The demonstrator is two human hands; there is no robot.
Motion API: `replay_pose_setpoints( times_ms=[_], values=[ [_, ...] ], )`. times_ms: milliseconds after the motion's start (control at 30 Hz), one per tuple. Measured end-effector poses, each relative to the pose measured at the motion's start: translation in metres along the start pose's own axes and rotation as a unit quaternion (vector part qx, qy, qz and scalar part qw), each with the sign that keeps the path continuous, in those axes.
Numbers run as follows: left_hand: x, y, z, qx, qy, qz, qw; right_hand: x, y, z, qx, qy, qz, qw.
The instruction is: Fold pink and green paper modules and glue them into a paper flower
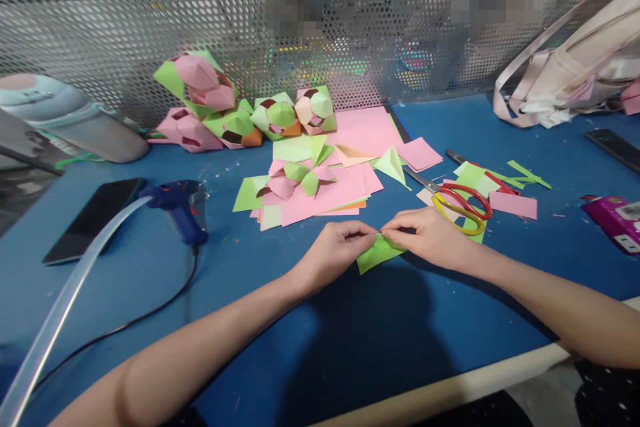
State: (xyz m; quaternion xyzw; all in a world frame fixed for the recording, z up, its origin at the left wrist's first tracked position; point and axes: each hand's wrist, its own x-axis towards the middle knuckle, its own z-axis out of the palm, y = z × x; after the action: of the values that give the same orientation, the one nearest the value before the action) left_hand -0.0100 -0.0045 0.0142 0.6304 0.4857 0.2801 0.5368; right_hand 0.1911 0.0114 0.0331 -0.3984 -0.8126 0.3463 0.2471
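Both my hands meet at the middle of the blue table (350, 333) over a small green paper (376, 255). My left hand (336, 251) pinches its upper edge with curled fingers. My right hand (431, 236) pinches the same edge from the other side, fingertips touching the left ones. The paper lies partly folded on the table under the fingers. Red and yellow scissors (463, 205) lie just behind my right hand.
A pile of pink and green paper sheets (320, 187) and folded paper shapes (240, 113) sits behind. A blue glue gun (177, 205) with cord and a dark phone (93, 219) lie left. A pink bag (575, 73) and magenta box (613, 219) are right. Perforated metal screen (125, 13) at back.
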Motion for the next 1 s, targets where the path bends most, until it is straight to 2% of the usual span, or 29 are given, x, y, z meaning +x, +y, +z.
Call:
replay_pose_setpoints(
  times_ms=[233, 533, 667, 767, 900, 1000],
  values=[
    [-0.0020, 0.0018, 0.0009, 0.009, 0.004, 0.002, 1.000, -0.0005, 0.0007, 0.0007, -0.040, 0.001, -0.035, 0.999],
    [-0.0037, 0.0035, 0.0007, 0.023, 0.007, 0.012, 1.000, -0.0034, 0.0051, 0.0063, -0.060, 0.042, -0.088, 0.993],
    [-0.0043, 0.0033, 0.0020, -0.003, -0.008, -0.010, 1.000, -0.0035, 0.0072, 0.0092, -0.089, 0.044, -0.117, 0.988],
    [-0.0046, 0.0041, 0.0028, 0.004, 0.001, -0.020, 1.000, -0.0033, 0.0068, 0.0092, -0.105, 0.037, -0.140, 0.984],
    [-0.0051, 0.0054, 0.0033, 0.036, 0.032, -0.011, 0.999, -0.0027, 0.0039, 0.0078, -0.078, 0.031, -0.117, 0.990],
    [-0.0051, 0.0045, 0.0039, 0.045, 0.030, -0.009, 0.998, -0.0023, 0.0036, 0.0090, -0.067, 0.027, -0.116, 0.991]
  ],
)
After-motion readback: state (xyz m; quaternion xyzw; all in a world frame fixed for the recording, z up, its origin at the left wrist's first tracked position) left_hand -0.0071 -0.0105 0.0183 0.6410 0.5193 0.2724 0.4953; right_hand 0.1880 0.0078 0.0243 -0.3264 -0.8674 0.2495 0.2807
